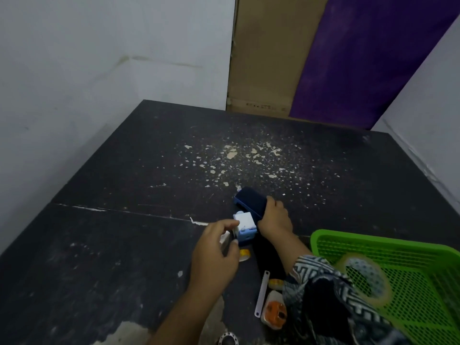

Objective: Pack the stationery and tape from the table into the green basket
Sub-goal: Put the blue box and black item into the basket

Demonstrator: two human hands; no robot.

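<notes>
My right hand grips a dark blue case lying on the black table. My left hand pinches a small white and light-blue box-shaped item just left of it. A small yellow tape roll lies under my left hand. The green basket stands at the right with a large clear tape roll inside. Near my right sleeve lie a thin silver strip, another small yellow roll and a white-and-orange item.
White paint flecks scatter across the table's middle. Grey walls close in on the left and right. A cardboard sheet and a purple panel lean at the back. A round metal object shows at the bottom edge.
</notes>
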